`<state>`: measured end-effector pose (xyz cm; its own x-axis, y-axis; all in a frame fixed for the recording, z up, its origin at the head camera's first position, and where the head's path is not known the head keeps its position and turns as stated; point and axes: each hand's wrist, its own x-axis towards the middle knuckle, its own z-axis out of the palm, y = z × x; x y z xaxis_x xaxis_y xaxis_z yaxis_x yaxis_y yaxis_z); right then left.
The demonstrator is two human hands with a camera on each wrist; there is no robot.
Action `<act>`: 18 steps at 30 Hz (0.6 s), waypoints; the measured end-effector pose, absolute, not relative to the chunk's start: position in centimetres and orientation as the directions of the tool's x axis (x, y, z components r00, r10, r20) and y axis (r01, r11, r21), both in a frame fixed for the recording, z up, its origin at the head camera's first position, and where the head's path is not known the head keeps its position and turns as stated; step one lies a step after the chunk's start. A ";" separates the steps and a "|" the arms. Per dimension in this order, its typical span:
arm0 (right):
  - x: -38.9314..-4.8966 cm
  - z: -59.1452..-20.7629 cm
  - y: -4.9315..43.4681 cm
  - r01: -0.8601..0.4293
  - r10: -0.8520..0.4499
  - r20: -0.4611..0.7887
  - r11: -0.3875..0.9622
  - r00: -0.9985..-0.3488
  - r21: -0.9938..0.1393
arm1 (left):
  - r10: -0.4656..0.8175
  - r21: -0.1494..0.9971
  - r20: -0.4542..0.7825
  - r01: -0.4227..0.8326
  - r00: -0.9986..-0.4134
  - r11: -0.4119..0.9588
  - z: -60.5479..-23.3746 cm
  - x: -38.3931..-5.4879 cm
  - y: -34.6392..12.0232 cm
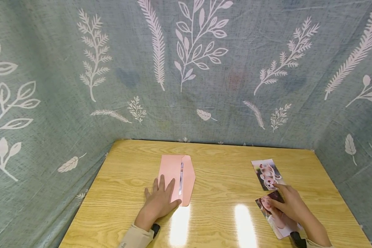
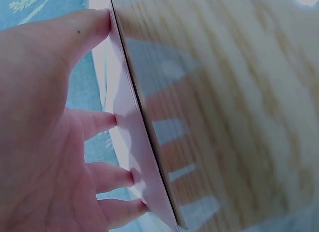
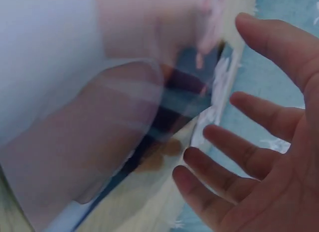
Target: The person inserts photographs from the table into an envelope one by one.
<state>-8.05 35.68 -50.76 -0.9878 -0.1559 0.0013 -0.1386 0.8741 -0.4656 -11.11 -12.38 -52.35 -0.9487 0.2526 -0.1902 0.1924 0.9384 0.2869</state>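
Note:
A pink envelope lies on the left half of the table, its flap unfolded to the right. Through its slit peeks a strip of a picture. My left hand rests on it with spread fingers, and in the left wrist view those fingertips touch the pink paper. To the right lie two photo prints: one of a spotted animal figure, one of a person. Over them hovers my right hand, fingers extended and loose; the right wrist view shows them holding nothing.
The wooden table is bounded at the back and sides by a grey-green leaf-patterned cloth. Two bright light reflections show near its front. Dark bands sit on both wrists.

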 end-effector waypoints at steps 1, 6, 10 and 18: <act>-8.1 -51.0 35.8 -0.130 -0.149 -0.007 0.881 -0.989 -0.455 | 0.252 0.286 -0.191 0.192 -0.949 0.939 -52.3 -11.1 -12.4; -8.1 -51.8 36.0 -0.148 -0.145 0.037 0.910 -0.989 -0.388 | 0.251 0.284 -0.192 0.191 -0.949 0.940 -52.3 -11.0 -12.4; -8.1 -52.0 35.9 -0.149 -0.142 0.047 0.921 -0.989 -0.359 | 0.251 0.279 -0.190 0.193 -0.949 0.941 -52.3 -11.0 -12.4; -8.1 -51.9 35.8 -0.093 -0.101 -0.003 0.925 -0.995 -0.368 | 0.254 0.274 -0.178 0.200 -0.951 0.941 -52.6 -11.1 -12.5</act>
<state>-8.12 35.78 -51.87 -0.9949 -0.1010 -0.0032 -0.0927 0.9252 -0.3681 -11.12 -12.47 -52.55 -0.9506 0.2541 -0.1781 0.2002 0.9407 0.2740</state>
